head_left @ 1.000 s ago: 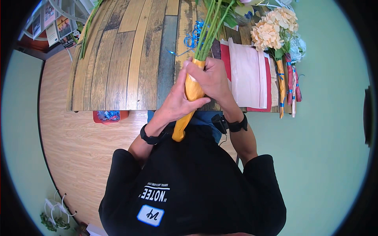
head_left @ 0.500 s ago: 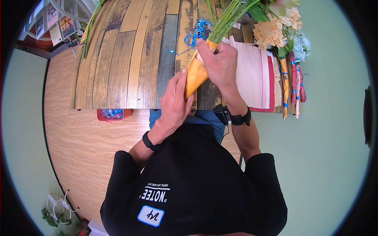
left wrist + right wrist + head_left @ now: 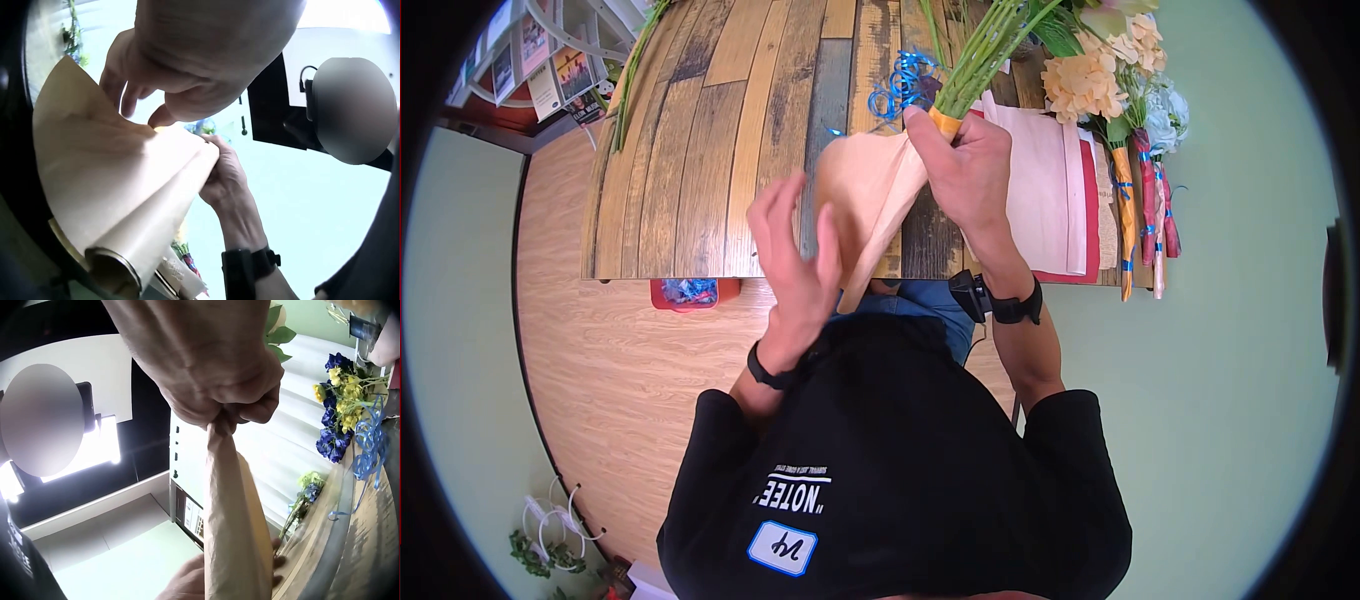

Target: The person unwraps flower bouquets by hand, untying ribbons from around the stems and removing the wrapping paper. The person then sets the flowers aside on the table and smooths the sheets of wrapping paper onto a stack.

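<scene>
Weathered multicoloured planks make up the table filling the upper middle of the head view, with pale wood flooring below it and to its left. Above the table's near edge, the right hand is clamped round the neck of a flower bundle, just where the green stems leave an orange inner wrap. From that grip a sheet of tan wrapping paper fans down and to the left, loosened and partly unrolled. The left hand sits just left of and below the paper, fingers spread and relaxed; the left wrist view shows them meeting the paper's upper edge. Blue curling ribbon lies on the planks just beyond the hands. Finished wrapped bouquets rest at the upper right beside flat paper sheets.
</scene>
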The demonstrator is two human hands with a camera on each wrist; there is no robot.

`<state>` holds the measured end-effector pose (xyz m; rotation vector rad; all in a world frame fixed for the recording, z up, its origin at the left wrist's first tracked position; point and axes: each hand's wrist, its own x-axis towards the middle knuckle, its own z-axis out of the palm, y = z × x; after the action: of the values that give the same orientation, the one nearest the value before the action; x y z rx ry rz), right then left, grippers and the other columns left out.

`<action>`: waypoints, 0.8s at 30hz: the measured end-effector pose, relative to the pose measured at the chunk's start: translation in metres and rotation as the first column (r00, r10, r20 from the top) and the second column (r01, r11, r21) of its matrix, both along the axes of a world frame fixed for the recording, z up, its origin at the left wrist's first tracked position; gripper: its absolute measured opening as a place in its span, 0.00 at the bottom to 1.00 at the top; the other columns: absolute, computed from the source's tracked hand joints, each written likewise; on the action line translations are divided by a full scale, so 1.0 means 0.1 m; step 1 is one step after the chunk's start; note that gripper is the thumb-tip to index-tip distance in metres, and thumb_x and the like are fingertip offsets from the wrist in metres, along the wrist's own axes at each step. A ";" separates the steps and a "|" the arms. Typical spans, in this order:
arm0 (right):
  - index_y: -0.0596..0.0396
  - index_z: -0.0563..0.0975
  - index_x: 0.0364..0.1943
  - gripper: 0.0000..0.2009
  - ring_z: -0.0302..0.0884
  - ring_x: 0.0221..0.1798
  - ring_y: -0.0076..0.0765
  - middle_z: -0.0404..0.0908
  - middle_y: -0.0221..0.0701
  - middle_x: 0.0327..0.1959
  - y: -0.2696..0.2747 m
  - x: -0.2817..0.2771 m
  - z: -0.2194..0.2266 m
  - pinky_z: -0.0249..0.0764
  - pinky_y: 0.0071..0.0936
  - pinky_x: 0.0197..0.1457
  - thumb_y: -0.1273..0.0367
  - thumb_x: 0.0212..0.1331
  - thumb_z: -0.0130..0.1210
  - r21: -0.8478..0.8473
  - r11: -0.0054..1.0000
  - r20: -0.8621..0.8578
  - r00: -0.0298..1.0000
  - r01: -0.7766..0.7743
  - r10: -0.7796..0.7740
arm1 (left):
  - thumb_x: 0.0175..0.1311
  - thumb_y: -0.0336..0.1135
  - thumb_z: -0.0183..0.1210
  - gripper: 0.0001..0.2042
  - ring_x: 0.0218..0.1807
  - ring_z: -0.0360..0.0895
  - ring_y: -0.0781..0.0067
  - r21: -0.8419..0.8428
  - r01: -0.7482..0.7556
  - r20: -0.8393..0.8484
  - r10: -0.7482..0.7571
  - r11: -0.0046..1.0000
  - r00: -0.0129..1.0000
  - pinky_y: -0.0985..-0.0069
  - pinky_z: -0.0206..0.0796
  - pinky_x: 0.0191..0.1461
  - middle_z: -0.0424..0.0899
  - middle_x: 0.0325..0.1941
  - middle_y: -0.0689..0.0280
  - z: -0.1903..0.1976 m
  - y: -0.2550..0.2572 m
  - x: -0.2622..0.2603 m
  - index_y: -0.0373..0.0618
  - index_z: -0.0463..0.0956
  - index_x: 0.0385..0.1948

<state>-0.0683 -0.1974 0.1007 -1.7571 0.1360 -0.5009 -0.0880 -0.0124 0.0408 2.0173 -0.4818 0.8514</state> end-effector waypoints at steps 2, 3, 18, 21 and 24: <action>0.62 0.83 0.26 0.12 0.72 0.25 0.12 0.83 0.23 0.23 0.04 0.01 -0.03 0.67 0.19 0.28 0.68 0.65 0.63 -0.022 1.000 -0.022 1.000 0.003 -0.004 | 0.60 0.23 0.65 0.24 0.51 0.79 0.52 -0.031 0.066 -0.033 -0.067 0.997 0.997 0.66 0.73 0.52 0.77 0.52 0.51 0.10 -0.03 -0.14 0.34 0.71 0.59; 0.61 0.83 0.26 0.12 0.73 0.25 0.12 0.83 0.23 0.23 0.07 0.02 -0.06 0.67 0.19 0.28 0.67 0.64 0.63 -0.013 1.000 -0.021 1.000 0.013 -0.014 | 0.60 0.22 0.65 0.24 0.50 0.79 0.51 -0.075 0.237 -0.136 -0.246 0.969 0.960 0.65 0.73 0.51 0.77 0.51 0.51 0.12 -0.07 -0.15 0.34 0.71 0.59; 0.60 0.82 0.38 0.22 0.80 0.32 0.32 0.82 0.35 0.29 0.37 0.16 -0.12 0.77 0.29 0.40 0.53 0.57 0.70 -0.164 0.976 0.236 0.955 -0.146 0.182 | 0.69 0.28 0.59 0.17 0.42 0.83 0.67 -0.431 0.249 -0.381 -0.426 0.867 0.821 0.69 0.74 0.46 0.84 0.42 0.55 0.13 -0.15 0.02 0.37 0.70 0.58; 0.61 0.80 0.48 0.26 0.77 0.43 0.24 0.82 0.30 0.38 0.30 0.07 -0.39 0.74 0.26 0.50 0.51 0.61 0.68 0.142 0.901 0.089 0.912 -0.409 0.400 | 0.73 0.30 0.58 0.15 0.46 0.80 0.75 -0.585 0.241 -0.422 -0.545 0.774 0.725 0.75 0.72 0.49 0.82 0.46 0.61 0.07 -0.06 0.00 0.37 0.69 0.57; 0.62 0.81 0.46 0.23 0.74 0.42 0.18 0.82 0.26 0.38 0.18 -0.16 -0.40 0.74 0.23 0.46 0.52 0.65 0.64 0.294 0.757 -0.034 0.785 -0.583 0.618 | 0.73 0.31 0.59 0.16 0.48 0.78 0.77 -0.705 0.244 -0.381 -0.645 0.666 0.662 0.77 0.71 0.51 0.80 0.49 0.63 -0.01 0.01 0.01 0.37 0.68 0.57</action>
<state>-0.0841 -0.1791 0.0607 -1.4532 -0.2646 0.1094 -0.0865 -0.0118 0.0395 1.3296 -0.2813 -0.0377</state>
